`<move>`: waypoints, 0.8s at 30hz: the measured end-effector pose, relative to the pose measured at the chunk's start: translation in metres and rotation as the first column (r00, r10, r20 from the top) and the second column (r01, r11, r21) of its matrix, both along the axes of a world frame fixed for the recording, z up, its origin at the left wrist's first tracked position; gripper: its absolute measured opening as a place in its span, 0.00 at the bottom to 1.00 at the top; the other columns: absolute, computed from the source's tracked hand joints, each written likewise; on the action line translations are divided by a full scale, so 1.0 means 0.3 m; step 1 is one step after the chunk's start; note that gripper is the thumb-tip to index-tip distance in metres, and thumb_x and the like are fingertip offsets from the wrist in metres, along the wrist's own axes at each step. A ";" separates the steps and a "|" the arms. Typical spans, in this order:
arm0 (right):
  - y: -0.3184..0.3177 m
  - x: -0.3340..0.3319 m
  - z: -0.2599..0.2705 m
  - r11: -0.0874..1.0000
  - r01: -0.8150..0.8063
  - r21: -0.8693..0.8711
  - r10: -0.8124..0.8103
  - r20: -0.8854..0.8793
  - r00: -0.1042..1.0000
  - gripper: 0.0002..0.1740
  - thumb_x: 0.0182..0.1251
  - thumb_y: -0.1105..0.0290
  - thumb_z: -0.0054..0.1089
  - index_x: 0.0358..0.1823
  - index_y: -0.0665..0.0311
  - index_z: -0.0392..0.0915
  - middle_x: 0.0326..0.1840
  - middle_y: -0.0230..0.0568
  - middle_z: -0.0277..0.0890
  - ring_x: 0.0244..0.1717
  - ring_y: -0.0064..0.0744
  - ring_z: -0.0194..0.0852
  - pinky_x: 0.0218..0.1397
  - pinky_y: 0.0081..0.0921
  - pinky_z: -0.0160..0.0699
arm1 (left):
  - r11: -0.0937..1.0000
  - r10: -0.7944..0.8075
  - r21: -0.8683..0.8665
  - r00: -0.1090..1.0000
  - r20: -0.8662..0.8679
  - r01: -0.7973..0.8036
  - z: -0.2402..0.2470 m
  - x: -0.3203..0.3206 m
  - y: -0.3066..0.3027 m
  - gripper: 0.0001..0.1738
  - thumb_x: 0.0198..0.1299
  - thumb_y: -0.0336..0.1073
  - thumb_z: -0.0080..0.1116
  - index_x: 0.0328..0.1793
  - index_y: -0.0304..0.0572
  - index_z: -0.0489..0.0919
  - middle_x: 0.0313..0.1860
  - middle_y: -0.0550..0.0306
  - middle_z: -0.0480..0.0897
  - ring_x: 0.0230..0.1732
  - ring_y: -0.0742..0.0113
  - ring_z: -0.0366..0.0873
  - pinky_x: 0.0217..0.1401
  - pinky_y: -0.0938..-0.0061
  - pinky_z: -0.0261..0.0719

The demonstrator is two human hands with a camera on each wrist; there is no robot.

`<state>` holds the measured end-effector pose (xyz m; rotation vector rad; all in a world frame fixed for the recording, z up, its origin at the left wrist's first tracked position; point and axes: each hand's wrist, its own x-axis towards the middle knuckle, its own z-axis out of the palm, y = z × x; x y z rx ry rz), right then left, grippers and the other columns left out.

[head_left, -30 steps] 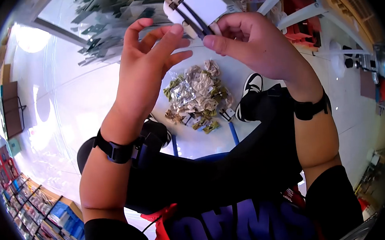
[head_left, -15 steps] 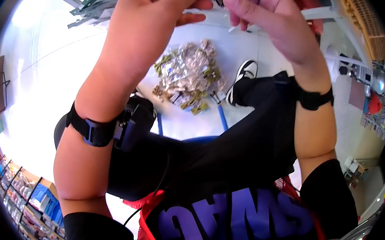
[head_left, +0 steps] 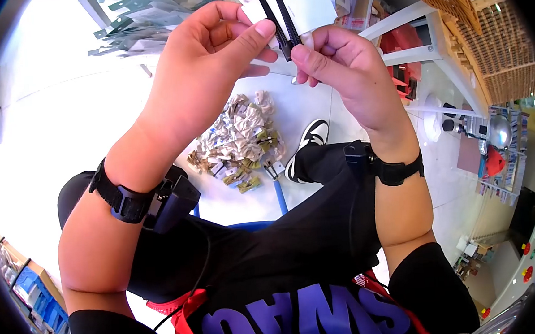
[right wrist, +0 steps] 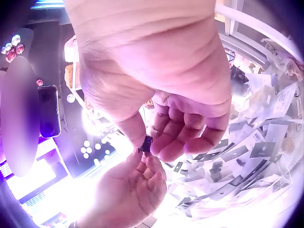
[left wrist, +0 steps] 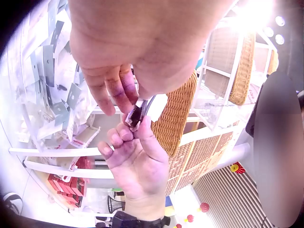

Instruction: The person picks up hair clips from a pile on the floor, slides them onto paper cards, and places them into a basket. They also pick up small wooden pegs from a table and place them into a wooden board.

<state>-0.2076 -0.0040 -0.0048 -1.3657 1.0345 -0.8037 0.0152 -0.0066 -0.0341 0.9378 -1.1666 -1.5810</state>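
Near the top of the head view, two black ribbed strips [head_left: 281,18] lie side by side across a white card [head_left: 309,6]. My left hand [head_left: 196,79] pinches the card and strips from the left, thumb on top. From the right, my right hand [head_left: 357,80] pinches the strips' lower end between thumb and fingers. In the left wrist view the dark piece [left wrist: 135,116] sits between both hands' fingertips, the white card [left wrist: 156,108] beside it. Only a small dark end [right wrist: 147,144] shows in the right wrist view; the fingers hide the rest.
A heap of beige and green bagged pieces [head_left: 240,135] lies on the floor between the feet. Many packets with grey-green tops [head_left: 139,21] spread at the upper left. At the right stand a white frame [head_left: 424,50] and a wicker panel [head_left: 498,51].
My left hand, spread and apart from the card a second ago, has come in and now pinches it. The view has shifted, so the heap appears further left.
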 end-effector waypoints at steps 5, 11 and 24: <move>-0.001 0.000 0.005 1.000 -0.004 0.023 0.004 -0.011 1.000 0.09 0.76 0.67 0.71 0.41 0.65 0.83 0.35 0.27 0.82 0.38 0.16 0.78 0.47 0.19 0.77 | 1.000 0.009 -0.006 1.000 -0.016 -0.009 -0.005 0.001 0.000 0.10 0.78 0.39 0.63 0.55 0.43 0.78 0.47 0.60 0.89 0.49 0.70 0.89 0.55 0.71 0.91; 0.004 0.007 0.016 0.999 0.037 -0.036 -0.041 -0.120 0.992 0.10 0.75 0.66 0.72 0.41 0.67 0.83 0.36 0.30 0.84 0.38 0.17 0.79 0.46 0.20 0.78 | 1.000 -0.006 0.009 1.000 -0.022 0.006 0.016 0.012 -0.002 0.09 0.78 0.36 0.62 0.55 0.42 0.76 0.47 0.57 0.89 0.48 0.68 0.90 0.52 0.71 0.93; 0.013 0.022 -0.007 0.993 0.076 -0.093 -0.090 -0.154 0.984 0.14 0.75 0.64 0.73 0.46 0.70 0.83 0.39 0.34 0.87 0.38 0.18 0.80 0.45 0.20 0.80 | 0.997 0.036 0.067 0.999 -0.026 -0.034 0.024 0.003 0.009 0.11 0.77 0.37 0.64 0.57 0.42 0.77 0.49 0.56 0.89 0.51 0.65 0.90 0.55 0.70 0.93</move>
